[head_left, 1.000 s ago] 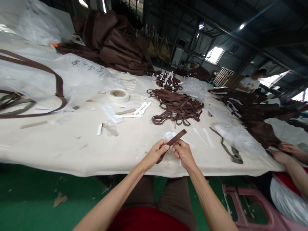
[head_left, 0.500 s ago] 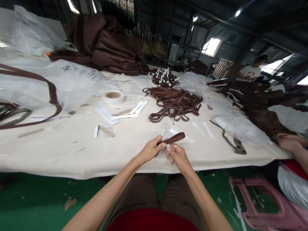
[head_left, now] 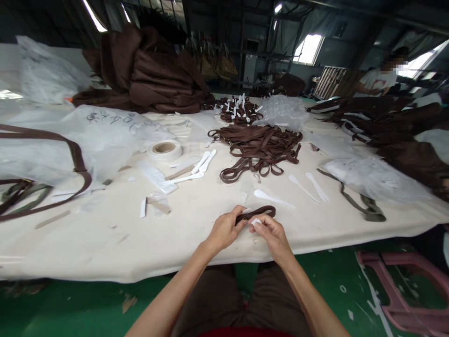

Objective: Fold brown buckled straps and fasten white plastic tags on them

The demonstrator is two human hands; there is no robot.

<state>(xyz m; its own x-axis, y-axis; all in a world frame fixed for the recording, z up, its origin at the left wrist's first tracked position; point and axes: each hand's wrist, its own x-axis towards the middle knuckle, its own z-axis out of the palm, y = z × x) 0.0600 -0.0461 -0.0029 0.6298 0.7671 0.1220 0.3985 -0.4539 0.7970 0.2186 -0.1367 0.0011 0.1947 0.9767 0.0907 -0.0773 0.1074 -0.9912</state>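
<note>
My left hand point(head_left: 224, 229) pinches one end of a short folded brown strap point(head_left: 257, 212) lying low over the cream table point(head_left: 105, 234). My right hand point(head_left: 271, 234) is beside it, fingertips closed on a small white piece point(head_left: 256, 221) at the strap's near edge. Both hands meet near the table's front edge. Beyond them lies a heap of brown straps point(head_left: 259, 150), and a second pile with white tags point(head_left: 240, 110) sits farther back.
A tape roll point(head_left: 164, 150), white paper strips point(head_left: 201, 164) and clear plastic bags point(head_left: 105, 135) lie left of centre. Brown fabric is heaped at the back point(head_left: 150, 75) and right point(head_left: 396, 135). An olive strap point(head_left: 365, 206) lies right. A person point(head_left: 379, 77) stands far right. A pink stool point(head_left: 407, 299) is on the green floor.
The strap has come down from a raised tilt to lie nearly flat, folded into a loop. My right hand has shifted onto the white piece. The camera has tilted.
</note>
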